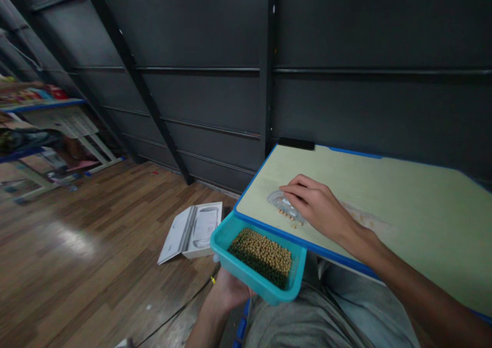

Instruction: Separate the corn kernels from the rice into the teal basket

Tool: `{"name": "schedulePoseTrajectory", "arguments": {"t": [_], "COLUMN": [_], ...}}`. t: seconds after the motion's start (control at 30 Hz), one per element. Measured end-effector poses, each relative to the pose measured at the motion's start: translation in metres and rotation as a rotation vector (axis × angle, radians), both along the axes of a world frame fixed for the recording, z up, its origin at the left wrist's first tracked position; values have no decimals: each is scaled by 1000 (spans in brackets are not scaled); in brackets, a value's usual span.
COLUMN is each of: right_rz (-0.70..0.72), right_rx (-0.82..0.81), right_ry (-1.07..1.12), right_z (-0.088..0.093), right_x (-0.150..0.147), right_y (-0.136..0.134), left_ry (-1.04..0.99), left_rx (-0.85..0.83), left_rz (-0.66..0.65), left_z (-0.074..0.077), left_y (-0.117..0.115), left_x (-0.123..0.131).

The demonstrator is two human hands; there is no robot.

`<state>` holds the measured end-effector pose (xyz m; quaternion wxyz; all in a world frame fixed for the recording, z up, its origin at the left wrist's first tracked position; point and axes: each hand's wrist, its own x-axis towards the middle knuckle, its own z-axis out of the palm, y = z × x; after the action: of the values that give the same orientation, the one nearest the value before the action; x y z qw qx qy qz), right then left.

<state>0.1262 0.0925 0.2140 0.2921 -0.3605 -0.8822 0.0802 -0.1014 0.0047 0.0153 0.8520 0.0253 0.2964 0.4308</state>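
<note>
My left hand (231,288) grips a turquoise plastic basket (246,275) from below, its fingers mostly hidden by the basket. The basket is held at the table's front edge, just under the tabletop. Inside lie many round tan beans (265,248) that look like soybeans; their near part looks dark green, from shadow or other beans, I cannot tell. On the table, my right hand (313,204) pinches a clear protractor (277,198) by its upper side. Several loose soybeans (285,214) lie along the protractor's near edge, close to the table edge.
The pale yellow table (415,220) has a blue rim, and a black phone-like slab (296,143) lies at its far left corner. An open white box (205,227) sits on the wooden floor beside a cable (180,309). A dark panelled wall (215,97) stands behind; another table (57,109) is far left.
</note>
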Motion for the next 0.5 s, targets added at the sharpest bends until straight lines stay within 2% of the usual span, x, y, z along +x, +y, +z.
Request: {"name": "schedulePoseTrajectory", "arguments": {"t": [0.33,0.5], "right_rz": [22,27], "right_rx": [-48,-60], "right_ry": [54,63], "right_z": [0,1], "right_x": [-7,-10], "right_y": [-6,-8], "left_ry": [43,25], "left_rx": [-13,-17], "left_rz": [-6,-8], "left_z": [-5,-2], "left_y": [1,0], "left_x": [-2,-1]}}
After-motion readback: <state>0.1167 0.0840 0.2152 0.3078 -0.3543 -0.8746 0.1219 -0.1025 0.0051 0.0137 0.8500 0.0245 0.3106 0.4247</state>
